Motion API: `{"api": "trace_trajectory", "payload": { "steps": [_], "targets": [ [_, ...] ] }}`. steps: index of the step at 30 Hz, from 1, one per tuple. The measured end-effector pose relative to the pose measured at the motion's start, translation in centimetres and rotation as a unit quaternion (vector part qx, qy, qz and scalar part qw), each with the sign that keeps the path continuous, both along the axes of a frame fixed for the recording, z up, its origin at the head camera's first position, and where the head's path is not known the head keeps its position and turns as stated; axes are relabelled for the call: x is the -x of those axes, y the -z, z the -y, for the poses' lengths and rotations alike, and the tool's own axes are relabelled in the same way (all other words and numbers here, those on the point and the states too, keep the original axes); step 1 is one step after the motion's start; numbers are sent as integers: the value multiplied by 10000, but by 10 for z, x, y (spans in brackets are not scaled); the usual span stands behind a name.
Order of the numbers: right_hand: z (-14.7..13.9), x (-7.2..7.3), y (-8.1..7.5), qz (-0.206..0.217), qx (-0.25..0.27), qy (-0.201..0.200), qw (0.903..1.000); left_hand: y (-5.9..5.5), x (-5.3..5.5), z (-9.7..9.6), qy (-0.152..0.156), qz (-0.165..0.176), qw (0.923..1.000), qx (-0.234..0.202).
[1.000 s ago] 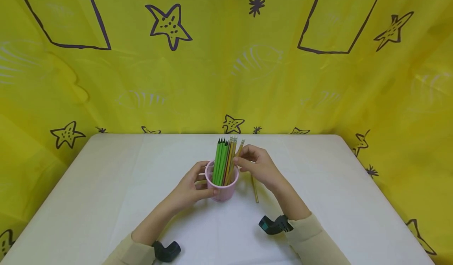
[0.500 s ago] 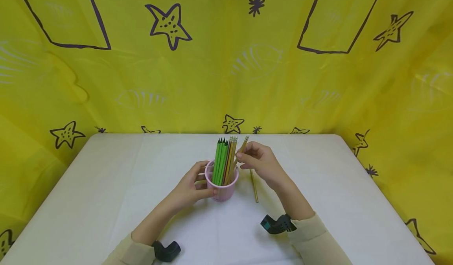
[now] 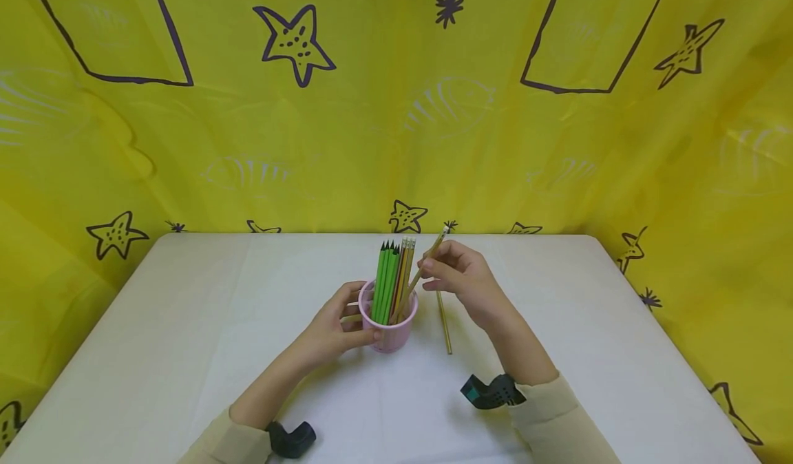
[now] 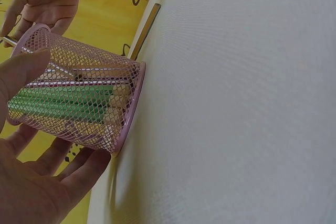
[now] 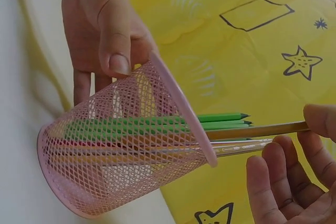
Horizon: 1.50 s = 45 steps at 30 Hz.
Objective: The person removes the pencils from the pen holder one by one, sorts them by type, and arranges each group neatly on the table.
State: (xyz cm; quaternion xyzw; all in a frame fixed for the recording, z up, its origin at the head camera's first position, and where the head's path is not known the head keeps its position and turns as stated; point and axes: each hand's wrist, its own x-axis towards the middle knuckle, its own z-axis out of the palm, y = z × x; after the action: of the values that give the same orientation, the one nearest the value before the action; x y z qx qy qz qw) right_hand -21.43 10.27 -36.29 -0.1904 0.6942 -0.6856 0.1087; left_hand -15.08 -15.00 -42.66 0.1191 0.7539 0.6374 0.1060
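Note:
A pink mesh pencil cup (image 3: 394,340) stands upright on the table, with my left hand (image 3: 328,332) gripping its side between thumb and fingers. Inside it are several green pencils (image 3: 384,285) with black points upward and several yellow pencils (image 3: 409,257) with eraser ends up. My right hand (image 3: 464,281), just right of the rim, pinches a yellow pencil (image 5: 262,130) between thumb and forefinger. That pencil leans to the right, its eraser end above the hand and its lower part still within the cup. Through the mesh, the left wrist view shows the pencils' lower ends.
Another yellow pencil (image 3: 445,330) lies on the table to the right of the cup, partly hidden by the right hand. The white-covered table (image 3: 186,326) ends at a yellow patterned curtain (image 3: 372,140). Black wrist devices (image 3: 291,440) sit at both sleeves.
My right hand has moved slightly up and right, drawing the pinched pencil higher and tilting it further right. The left hand and the cup have stayed in place.

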Motion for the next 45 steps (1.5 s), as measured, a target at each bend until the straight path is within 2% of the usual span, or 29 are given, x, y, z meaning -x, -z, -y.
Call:
{"api": "trace_trajectory", "payload": {
  "steps": [25, 38, 45],
  "targets": [
    [-17, -1, -21, 77, 845, 195, 9962, 0, 0, 1, 41, -60, 10000, -61],
    [-29, 0, -25, 87, 1431, 5, 9897, 1, 0, 1, 44, -31, 10000, -54],
    [-35, 4, -24, 173, 1708, 113, 9851, 2, 1, 1, 71, -3, 10000, -53]
  ]
}}
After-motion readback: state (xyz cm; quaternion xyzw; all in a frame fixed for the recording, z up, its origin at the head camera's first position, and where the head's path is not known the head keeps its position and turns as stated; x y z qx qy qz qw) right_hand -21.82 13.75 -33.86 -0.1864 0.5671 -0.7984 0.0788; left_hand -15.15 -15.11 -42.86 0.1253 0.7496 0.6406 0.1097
